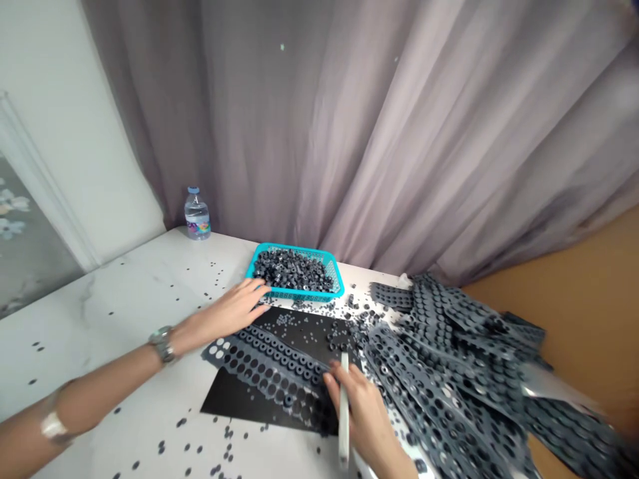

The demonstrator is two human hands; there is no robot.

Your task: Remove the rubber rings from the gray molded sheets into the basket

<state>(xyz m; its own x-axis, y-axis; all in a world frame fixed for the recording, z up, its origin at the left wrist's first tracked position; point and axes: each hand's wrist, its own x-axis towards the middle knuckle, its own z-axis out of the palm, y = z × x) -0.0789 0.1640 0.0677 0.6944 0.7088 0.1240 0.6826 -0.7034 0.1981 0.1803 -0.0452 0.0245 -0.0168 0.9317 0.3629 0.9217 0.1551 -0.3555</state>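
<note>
My left hand (232, 309) lies flat and holds nothing, its fingertips at the front rim of a teal plastic basket (309, 295). The basket is heaped with small dark rubber rings (292, 269). My right hand (357, 412) grips a narrow white stick (344, 406) upright, over a perforated grey rubber sheet (264, 366). That sheet lies across a black flat board (234, 402), with loose rings on it. A large heap of similar perforated grey sheets (439, 379) lies to the right of my right hand.
The white marble-patterned table (124, 319) is dotted with stray rings. A plastic water bottle (197, 214) stands at its far corner. A mauve curtain (349, 133) hangs behind the table, and an orange-brown surface (589, 313) lies at the right.
</note>
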